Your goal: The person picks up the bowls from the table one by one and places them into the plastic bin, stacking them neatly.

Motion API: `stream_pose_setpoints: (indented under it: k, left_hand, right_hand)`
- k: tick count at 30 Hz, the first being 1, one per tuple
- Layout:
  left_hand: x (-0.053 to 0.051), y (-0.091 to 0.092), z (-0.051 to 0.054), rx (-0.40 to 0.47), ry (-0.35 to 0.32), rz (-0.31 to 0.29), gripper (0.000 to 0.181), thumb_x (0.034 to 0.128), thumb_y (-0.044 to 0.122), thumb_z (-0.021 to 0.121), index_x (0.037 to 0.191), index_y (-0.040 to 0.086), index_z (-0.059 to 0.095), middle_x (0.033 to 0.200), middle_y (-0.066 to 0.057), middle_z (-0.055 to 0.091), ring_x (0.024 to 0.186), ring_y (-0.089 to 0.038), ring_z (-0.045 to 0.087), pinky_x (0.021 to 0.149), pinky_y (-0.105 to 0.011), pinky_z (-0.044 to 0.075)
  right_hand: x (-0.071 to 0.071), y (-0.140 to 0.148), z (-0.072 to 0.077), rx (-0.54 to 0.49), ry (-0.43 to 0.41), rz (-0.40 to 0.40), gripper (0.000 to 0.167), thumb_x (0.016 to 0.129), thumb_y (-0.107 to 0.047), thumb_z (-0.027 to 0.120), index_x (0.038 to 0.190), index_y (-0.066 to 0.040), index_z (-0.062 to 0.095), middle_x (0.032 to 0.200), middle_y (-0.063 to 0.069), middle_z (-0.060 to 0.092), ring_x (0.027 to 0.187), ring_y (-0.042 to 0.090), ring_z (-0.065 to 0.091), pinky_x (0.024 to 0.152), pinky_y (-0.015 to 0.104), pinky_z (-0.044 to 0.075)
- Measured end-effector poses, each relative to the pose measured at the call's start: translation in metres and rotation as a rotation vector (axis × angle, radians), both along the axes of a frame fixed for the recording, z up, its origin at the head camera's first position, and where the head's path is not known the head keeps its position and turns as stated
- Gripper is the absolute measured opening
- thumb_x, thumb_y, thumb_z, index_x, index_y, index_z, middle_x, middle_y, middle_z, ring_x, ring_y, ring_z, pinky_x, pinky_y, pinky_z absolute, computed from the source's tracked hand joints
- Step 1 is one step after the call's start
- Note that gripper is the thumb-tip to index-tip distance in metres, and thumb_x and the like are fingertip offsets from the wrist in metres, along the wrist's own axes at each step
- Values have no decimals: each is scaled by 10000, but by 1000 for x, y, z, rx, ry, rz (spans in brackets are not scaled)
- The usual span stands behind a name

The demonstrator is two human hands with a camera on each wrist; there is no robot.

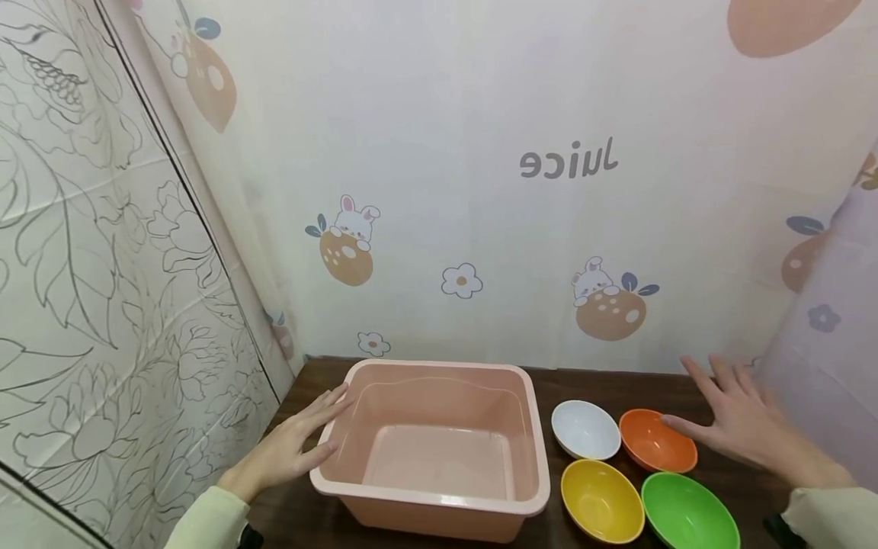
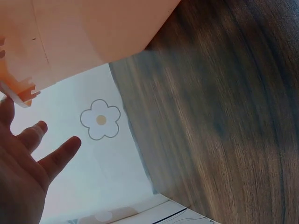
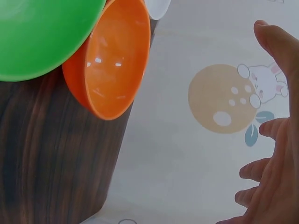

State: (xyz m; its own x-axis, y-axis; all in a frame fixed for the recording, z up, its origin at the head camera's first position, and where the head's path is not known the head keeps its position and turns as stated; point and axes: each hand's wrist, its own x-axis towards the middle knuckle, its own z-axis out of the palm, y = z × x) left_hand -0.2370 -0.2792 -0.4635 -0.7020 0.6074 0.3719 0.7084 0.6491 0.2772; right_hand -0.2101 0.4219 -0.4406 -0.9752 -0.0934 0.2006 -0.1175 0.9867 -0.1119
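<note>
A pink plastic basin (image 1: 439, 499) stands on the dark wooden table, with nothing inside it. My left hand (image 1: 291, 446) rests its fingers at the basin's left rim, and the left wrist view shows those fingers (image 2: 58, 158) spread beside the rim. To the basin's right sit a white bowl (image 1: 585, 431), an orange bowl (image 1: 658, 442), a yellow bowl (image 1: 602, 503) and a green bowl (image 1: 689, 512), close together. My right hand (image 1: 744, 423) hovers with spread fingers just right of the orange bowl, holding nothing. In the right wrist view the orange bowl (image 3: 117, 60) lies apart from the hand (image 3: 275, 154).
Behind the table (image 2: 219, 116) hangs a pale curtain (image 1: 466, 191) printed with rabbits, fruit and flowers. A white sheet with line-drawn flowers (image 1: 103, 267) closes off the left side. Another pale cloth (image 1: 837, 366) borders the right.
</note>
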Motion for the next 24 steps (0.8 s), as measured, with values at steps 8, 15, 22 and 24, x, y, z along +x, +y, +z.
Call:
stream_pose_setpoints:
  k: [8, 15, 22, 24]
  left_hand:
    - [1, -2, 1, 11, -4, -1, 681, 938, 282, 706, 1568, 202, 459, 1667, -59, 367, 1499, -320, 408, 1050, -600, 476]
    - [-1, -2, 0, 15, 10, -3, 674, 931, 279, 715, 1556, 195, 478, 1660, -56, 380, 1499, -306, 412, 1069, -556, 474]
    - [-3, 1, -2, 28, 26, -29, 670, 925, 259, 717, 1548, 168, 488, 1652, -73, 393, 1473, -293, 452, 1055, -517, 498]
    - [-4, 1, -3, 35, 22, -35, 669, 925, 251, 713, 1549, 166, 486, 1653, -76, 389, 1471, -287, 455, 1045, -532, 504]
  right_hand:
    - [-13, -21, 10, 31, 8, 45, 1125, 858, -690, 665, 1653, -93, 138, 1582, 441, 196, 1367, 715, 223, 995, 877, 198]
    - [-20, -39, 16, -6, -30, 47, 1110, 863, -686, 665, 1642, -70, 171, 1579, 445, 202, 1362, 730, 226, 949, 905, 227]
    - [-23, -49, 15, -54, -55, 51, 1098, 867, -688, 660, 1630, -46, 198, 1588, 446, 177, 1383, 725, 196, 976, 893, 214]
    - [-24, -52, 13, -59, -56, 51, 1092, 869, -689, 654, 1628, -44, 204, 1588, 448, 172, 1386, 725, 188, 982, 891, 209]
